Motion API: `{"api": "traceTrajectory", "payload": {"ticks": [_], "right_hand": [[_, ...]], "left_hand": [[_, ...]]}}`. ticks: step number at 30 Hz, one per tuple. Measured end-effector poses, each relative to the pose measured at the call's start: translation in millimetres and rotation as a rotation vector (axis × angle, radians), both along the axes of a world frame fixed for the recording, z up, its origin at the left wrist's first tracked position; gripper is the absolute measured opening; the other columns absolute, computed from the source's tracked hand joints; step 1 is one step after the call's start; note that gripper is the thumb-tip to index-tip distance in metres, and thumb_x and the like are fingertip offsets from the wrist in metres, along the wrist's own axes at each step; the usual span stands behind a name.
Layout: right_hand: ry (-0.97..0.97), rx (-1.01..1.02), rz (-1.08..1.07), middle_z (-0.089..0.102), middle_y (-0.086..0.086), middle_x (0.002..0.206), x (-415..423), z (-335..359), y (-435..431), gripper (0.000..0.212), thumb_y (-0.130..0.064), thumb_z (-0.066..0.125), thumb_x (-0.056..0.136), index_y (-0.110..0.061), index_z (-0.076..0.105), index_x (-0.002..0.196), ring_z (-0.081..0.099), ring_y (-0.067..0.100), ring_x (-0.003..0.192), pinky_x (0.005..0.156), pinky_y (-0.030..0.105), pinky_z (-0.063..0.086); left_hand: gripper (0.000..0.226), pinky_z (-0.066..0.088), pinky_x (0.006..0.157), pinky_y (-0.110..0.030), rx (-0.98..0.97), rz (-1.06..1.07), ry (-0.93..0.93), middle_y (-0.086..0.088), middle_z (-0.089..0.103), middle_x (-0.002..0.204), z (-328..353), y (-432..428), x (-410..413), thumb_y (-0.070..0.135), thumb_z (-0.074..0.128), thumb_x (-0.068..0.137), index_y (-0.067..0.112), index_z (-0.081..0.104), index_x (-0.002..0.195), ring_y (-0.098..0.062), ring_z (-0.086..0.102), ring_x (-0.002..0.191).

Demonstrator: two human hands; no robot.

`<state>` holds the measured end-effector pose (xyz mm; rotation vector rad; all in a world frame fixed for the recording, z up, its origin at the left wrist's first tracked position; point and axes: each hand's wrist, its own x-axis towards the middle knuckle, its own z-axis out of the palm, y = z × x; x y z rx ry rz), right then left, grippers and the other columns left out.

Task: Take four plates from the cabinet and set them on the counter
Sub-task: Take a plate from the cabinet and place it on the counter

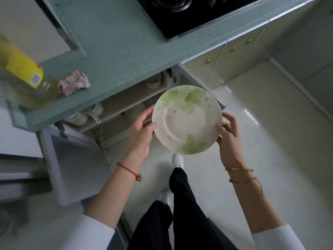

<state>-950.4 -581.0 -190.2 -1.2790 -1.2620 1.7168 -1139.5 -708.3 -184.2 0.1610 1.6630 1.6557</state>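
A cream plate [186, 121] with green leaf prints is held level in front of the open cabinet [115, 112], below the teal counter [119, 42]. My left hand [142, 132] grips its left rim and my right hand [228, 138] grips its right rim. Inside the cabinet, a stack of plates [153, 82] sits on the upper shelf and another pale green dish [135, 110] lies on the lower shelf.
A yellow-labelled oil bottle [23, 69] and a pink-white cloth [73, 83] sit on the counter's left end. A black stove [189, 13] is set in the counter further back. Both cabinet doors [59, 159] stand open. Cups [77, 118] rest on the cabinet shelf.
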Motion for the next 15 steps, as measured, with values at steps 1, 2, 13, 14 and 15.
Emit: {"api": "traceTrajectory", "payload": {"ticks": [1,2,13,14,15], "right_hand": [[0.009,0.01,0.006,0.055,0.0,0.083,4.9,10.6,1.5,0.04,-0.004,0.049,0.082,-0.029,0.061,0.112,0.048,0.022,0.085,0.074,0.039,0.039],[0.003,0.011,-0.011,0.056,0.0,0.084,20.5,23.4,-0.7,0.043,-0.004,0.049,0.082,-0.032,0.062,0.111,0.049,0.022,0.084,0.073,0.037,0.04],[-0.027,-0.005,-0.323,0.055,-0.001,0.082,141.1,80.0,67.2,0.046,-0.005,0.048,0.076,-0.033,0.061,0.109,0.051,0.018,0.077,0.073,0.037,0.043],[-0.029,-0.001,-0.346,0.055,-0.001,0.083,151.2,82.6,81.2,0.046,-0.005,0.048,0.075,-0.031,0.061,0.112,0.051,0.019,0.078,0.074,0.038,0.043],[-0.027,0.009,-0.37,0.055,0.0,0.084,161.2,84.7,95.9,0.046,-0.004,0.048,0.077,-0.028,0.06,0.115,0.052,0.02,0.079,0.074,0.038,0.043]], "left_hand": [[0.054,0.053,0.098,-0.036,0.017,-0.023,0.001,-0.003,0.069,0.119,8.3,4.2,2.1,-0.011,0.054,0.085,0.023,0.063,0.125,-0.022,0.061,0.118],[0.054,0.055,0.092,-0.032,0.021,-0.068,-0.004,-0.004,0.069,0.12,19.1,7.5,11.7,-0.011,0.055,0.085,0.021,0.062,0.128,-0.021,0.062,0.116],[0.055,0.056,0.089,-0.027,0.076,-0.336,-0.061,-0.002,0.07,0.114,85.8,132.7,115.8,-0.016,0.046,0.088,0.009,0.055,0.136,-0.014,0.065,0.105],[0.055,0.053,0.097,-0.033,0.074,-0.35,-0.069,-0.005,0.068,0.117,90.5,150.7,125.8,-0.017,0.045,0.088,0.008,0.054,0.137,-0.017,0.063,0.108],[0.055,0.049,0.104,-0.038,0.074,-0.368,-0.079,-0.007,0.067,0.119,95.1,169.4,135.2,-0.017,0.044,0.089,0.007,0.052,0.138,-0.019,0.062,0.11]]}}
